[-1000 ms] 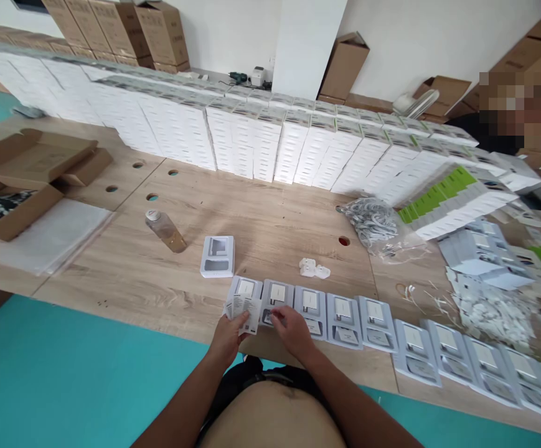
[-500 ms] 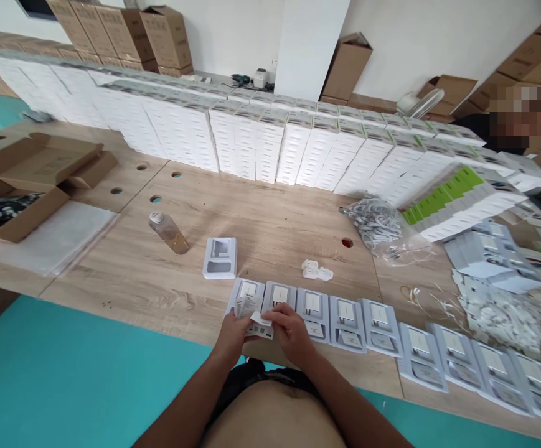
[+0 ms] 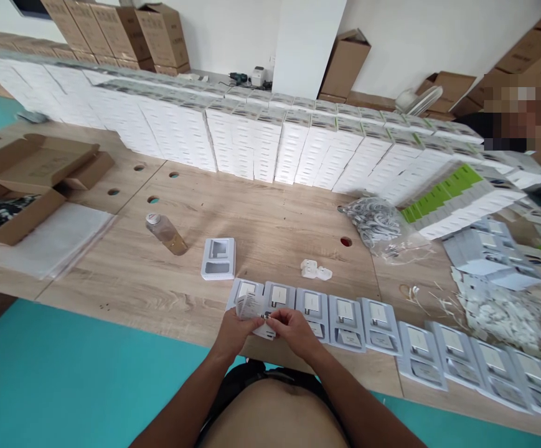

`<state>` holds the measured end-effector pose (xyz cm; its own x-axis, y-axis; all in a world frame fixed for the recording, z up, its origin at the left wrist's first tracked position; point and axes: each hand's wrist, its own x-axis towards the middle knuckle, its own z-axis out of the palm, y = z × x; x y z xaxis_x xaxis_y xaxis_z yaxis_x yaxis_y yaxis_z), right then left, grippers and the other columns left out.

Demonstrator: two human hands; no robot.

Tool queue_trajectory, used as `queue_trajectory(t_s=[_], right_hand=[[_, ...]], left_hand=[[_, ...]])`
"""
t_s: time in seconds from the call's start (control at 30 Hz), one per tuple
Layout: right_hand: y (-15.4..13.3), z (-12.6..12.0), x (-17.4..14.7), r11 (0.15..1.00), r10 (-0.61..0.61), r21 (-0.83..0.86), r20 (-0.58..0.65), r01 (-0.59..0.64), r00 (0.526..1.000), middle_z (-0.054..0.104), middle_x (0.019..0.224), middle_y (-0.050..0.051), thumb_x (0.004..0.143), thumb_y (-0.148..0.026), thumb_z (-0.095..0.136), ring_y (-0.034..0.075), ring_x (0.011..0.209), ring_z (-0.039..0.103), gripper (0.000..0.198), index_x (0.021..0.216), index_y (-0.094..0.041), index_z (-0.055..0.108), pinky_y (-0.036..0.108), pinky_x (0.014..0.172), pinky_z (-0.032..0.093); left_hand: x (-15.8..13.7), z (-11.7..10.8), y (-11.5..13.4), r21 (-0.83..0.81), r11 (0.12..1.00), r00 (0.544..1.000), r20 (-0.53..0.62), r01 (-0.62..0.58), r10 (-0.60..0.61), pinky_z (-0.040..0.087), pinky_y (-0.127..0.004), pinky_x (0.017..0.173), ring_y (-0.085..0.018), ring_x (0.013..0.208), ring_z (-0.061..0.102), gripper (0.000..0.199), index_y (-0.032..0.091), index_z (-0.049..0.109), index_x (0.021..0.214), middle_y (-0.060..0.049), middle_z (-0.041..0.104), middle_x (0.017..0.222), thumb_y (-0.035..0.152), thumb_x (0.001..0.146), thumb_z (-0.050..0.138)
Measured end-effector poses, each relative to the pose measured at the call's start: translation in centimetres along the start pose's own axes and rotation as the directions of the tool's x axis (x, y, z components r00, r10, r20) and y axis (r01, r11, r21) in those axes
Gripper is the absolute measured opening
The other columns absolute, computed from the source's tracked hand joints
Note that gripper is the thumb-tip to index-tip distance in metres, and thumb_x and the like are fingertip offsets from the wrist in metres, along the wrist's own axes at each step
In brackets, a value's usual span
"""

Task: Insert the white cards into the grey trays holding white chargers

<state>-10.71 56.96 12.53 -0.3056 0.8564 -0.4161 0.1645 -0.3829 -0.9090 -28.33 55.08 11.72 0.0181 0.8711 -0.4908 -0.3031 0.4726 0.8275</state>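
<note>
My left hand (image 3: pixel 233 331) is closed on printed paper leaflets (image 3: pixel 251 303), which fan upward between thumb and fingers. Against the leaflets' right edge, my right hand (image 3: pixel 294 331) pinches with thumb and forefinger close to my left thumb; whether it grips one sheet is too small to tell. Both hands are over the table's front edge. Just beyond them a row of grey-white trays (image 3: pixel 343 309) runs to the right, each with a white flat piece in its upper recess. The two nearest trays are partly covered by my hands and the leaflets.
A lone white tray (image 3: pixel 206 267), a bottle (image 3: pixel 167 235) and small white plastic pieces (image 3: pixel 315 269) stand on the wooden table (image 3: pixel 270 218). Behind rise stacked white boxes (image 3: pixel 233 143). Bagged grey cables (image 3: pixel 373 221) lie right, an open carton (image 3: pixel 41 227) left. Another person is at far right.
My right hand's fingers have drawn back into a tighter pinch at the leaflets' edge. The white flap it held up is now lower, and the view has shifted slightly.
</note>
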Motion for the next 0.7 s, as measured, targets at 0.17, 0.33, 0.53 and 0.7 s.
queue_trajectory(t_s=[0.17, 0.33, 0.53, 0.7], right_hand=[[0.6, 0.3, 0.7, 0.999, 0.024, 0.023, -0.034, -0.023, 0.999, 0.058, 0.059, -0.003, 0.066, -0.041, 0.077, 0.011, 0.055, 0.049, 0.028, 0.069, -0.017, 0.063, 0.024, 0.056, 0.039], [0.9, 0.5, 1.2, 0.989, 0.130, 0.062, 0.108, -0.137, 0.986, 0.060, 0.056, -0.002, 0.072, -0.049, 0.071, 0.009, 0.049, 0.046, 0.033, 0.077, -0.016, 0.065, 0.022, 0.048, 0.029], [0.8, 1.3, 2.2, 0.953, 0.245, 0.113, 0.261, -0.282, 0.934, 0.063, 0.060, -0.002, 0.066, -0.047, 0.078, 0.010, 0.054, 0.053, 0.036, 0.077, -0.016, 0.063, 0.021, 0.046, 0.026], [1.2, 2.5, 3.2, 0.890, 0.369, 0.115, 0.385, -0.441, 0.846, 0.061, 0.062, -0.002, 0.061, -0.044, 0.081, 0.009, 0.053, 0.052, 0.037, 0.075, -0.017, 0.060, 0.020, 0.044, 0.021]], left_hand=[[0.0, -0.2, -0.4, 0.020, 1.000, 0.999, -0.049, 0.015, -0.014, 0.061, -0.038, 0.073, -0.029, 0.084, 0.072, 0.044, 0.011, 0.073, 0.098, -0.012, 0.077, 0.093, 0.029, 0.060, 0.086], [-0.2, -1.1, -0.3, 0.059, 0.998, 0.996, -0.091, 0.005, 0.000, 0.059, -0.034, 0.066, -0.026, 0.074, 0.071, 0.033, 0.011, 0.074, 0.088, -0.008, 0.076, 0.080, 0.024, 0.059, 0.084], [-1.1, -2.6, -0.4, -0.012, 1.000, 0.997, -0.081, -0.005, 0.004, 0.059, -0.035, 0.066, -0.024, 0.073, 0.069, 0.038, 0.011, 0.074, 0.089, -0.009, 0.076, 0.082, 0.031, 0.059, 0.085], [-1.8, -4.3, -1.0, 0.006, 1.000, 0.996, -0.085, -0.003, 0.003, 0.058, -0.034, 0.067, -0.023, 0.073, 0.068, 0.037, 0.010, 0.074, 0.090, -0.009, 0.076, 0.082, 0.031, 0.061, 0.084]])
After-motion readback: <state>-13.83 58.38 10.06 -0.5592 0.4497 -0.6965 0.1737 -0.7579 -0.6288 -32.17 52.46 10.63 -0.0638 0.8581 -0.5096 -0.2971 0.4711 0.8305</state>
